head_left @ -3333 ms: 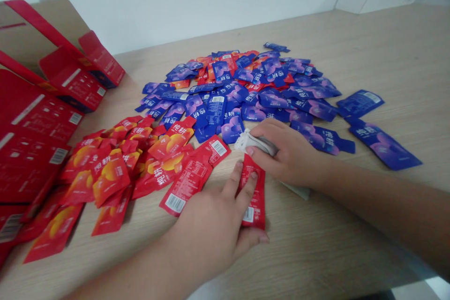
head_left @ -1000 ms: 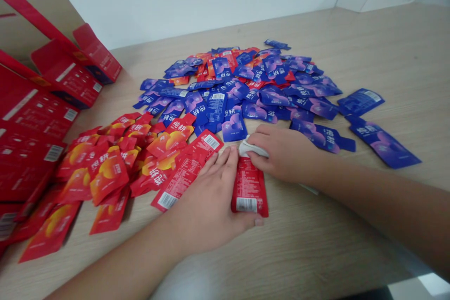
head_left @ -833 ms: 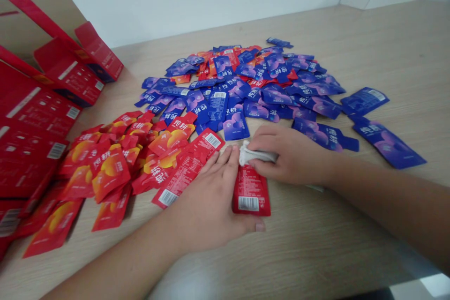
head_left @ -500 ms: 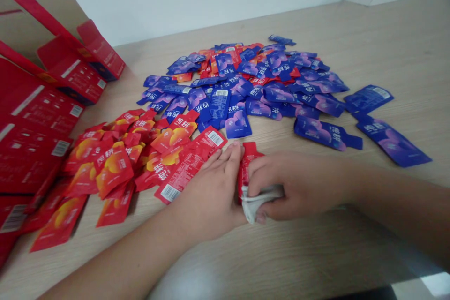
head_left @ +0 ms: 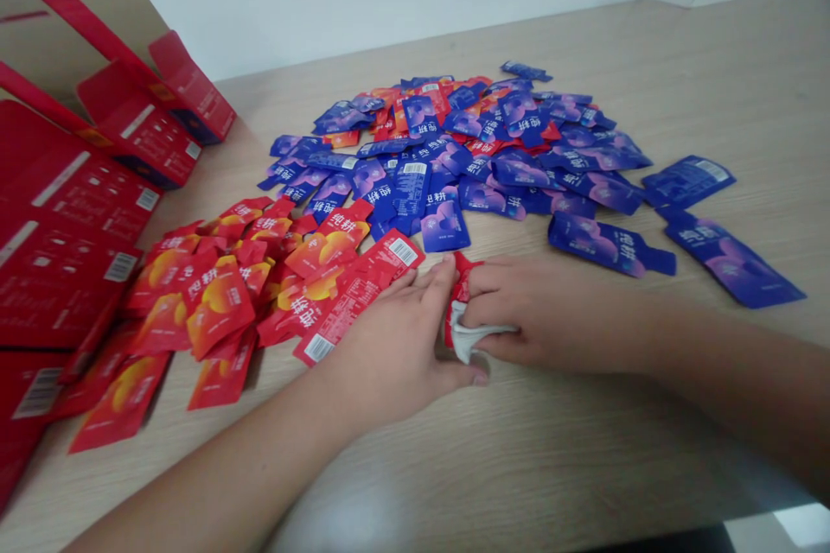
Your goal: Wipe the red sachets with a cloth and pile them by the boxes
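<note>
My right hand (head_left: 519, 311) is closed on a crumpled white cloth (head_left: 470, 335), which lies against a red sachet (head_left: 459, 294) on the table. Beside it, my left hand (head_left: 405, 346) rests with its fingers stretched toward the sachet's upper end and its thumb below the cloth. The two hands partly cover that sachet. Just left of my left hand lies another red sachet (head_left: 350, 298) with its barcode side up, at the edge of a pile of red and orange sachets (head_left: 220, 307).
Behind the hands spreads a heap of blue sachets (head_left: 447, 157) with some red ones among it. Two blue sachets lie apart at the right, one of them here (head_left: 732, 259). Red cartons (head_left: 71, 216) stand along the left side of the wooden table (head_left: 584, 458), below a white wall.
My right hand and the cloth have moved up along the red sachet, away from me. My left thumb now shows below the cloth. The view has shifted slightly.
</note>
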Demonstrator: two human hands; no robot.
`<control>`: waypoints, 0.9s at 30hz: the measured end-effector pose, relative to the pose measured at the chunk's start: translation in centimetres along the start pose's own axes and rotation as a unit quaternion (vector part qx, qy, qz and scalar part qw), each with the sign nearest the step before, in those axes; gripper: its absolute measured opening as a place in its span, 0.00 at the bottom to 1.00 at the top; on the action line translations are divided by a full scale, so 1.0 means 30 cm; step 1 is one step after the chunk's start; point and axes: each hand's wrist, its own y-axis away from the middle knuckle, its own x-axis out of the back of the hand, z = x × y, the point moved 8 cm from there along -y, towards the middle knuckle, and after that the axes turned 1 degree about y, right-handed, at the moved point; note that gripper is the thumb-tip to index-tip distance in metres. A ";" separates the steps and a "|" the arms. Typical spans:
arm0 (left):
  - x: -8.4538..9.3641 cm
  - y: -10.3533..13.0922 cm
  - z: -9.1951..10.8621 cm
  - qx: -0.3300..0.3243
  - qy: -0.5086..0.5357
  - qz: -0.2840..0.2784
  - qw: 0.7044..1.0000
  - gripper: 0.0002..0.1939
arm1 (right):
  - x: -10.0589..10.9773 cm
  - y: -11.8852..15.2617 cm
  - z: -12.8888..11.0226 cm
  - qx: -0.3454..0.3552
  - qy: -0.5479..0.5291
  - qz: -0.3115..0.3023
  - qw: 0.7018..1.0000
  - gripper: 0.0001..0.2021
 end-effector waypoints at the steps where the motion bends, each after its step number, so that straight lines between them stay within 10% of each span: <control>1: -0.001 0.001 0.000 -0.007 0.003 0.006 1.000 0.63 | 0.004 0.001 0.006 0.000 -0.010 0.006 1.000 0.02; 7: -0.013 0.021 -0.007 -0.053 0.011 -0.005 0.999 0.53 | 0.017 0.012 0.029 0.028 -0.114 0.018 0.993 0.03; 15: 0.047 0.014 0.034 -0.102 0.058 0.045 0.992 0.14 | 0.010 0.025 0.036 0.019 -0.172 -0.013 0.985 0.09; 27: -0.002 0.008 0.031 -0.055 0.006 0.027 0.998 0.17 | -0.003 0.044 0.049 0.010 -0.283 -0.047 0.958 0.09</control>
